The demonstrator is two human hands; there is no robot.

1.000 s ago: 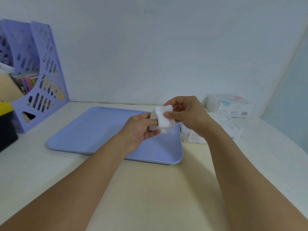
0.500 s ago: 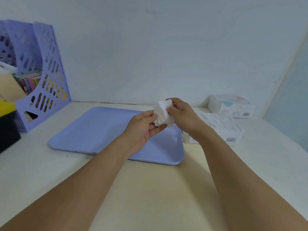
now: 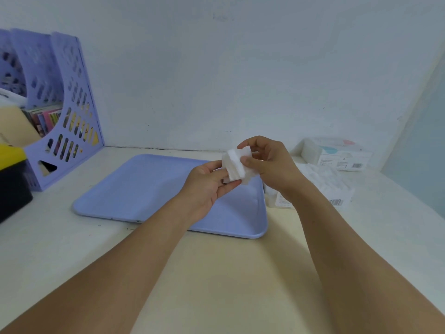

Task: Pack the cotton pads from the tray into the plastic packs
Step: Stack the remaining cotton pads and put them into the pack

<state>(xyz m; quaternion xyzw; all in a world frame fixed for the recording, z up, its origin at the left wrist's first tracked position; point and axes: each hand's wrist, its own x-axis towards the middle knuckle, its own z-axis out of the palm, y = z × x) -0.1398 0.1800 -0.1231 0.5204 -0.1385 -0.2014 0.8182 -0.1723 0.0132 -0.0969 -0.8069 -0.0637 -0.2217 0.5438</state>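
Both your hands pinch the stack of cotton pads (image 3: 234, 166) above the blue tray (image 3: 144, 191) — left hand (image 3: 207, 186) underneath, right hand (image 3: 267, 162) thumb on top. Pack (image 3: 337, 155) labels unreadable.

I see white cotton pads (image 3: 235, 165) over a plain lilac tray (image 3: 144, 189) on a cream desk (image 3: 228, 273). The file rack (image 3: 60, 112) is lilac too, with cut-out slots; beside it, a yellow-lidded black box (image 3: 12, 179).
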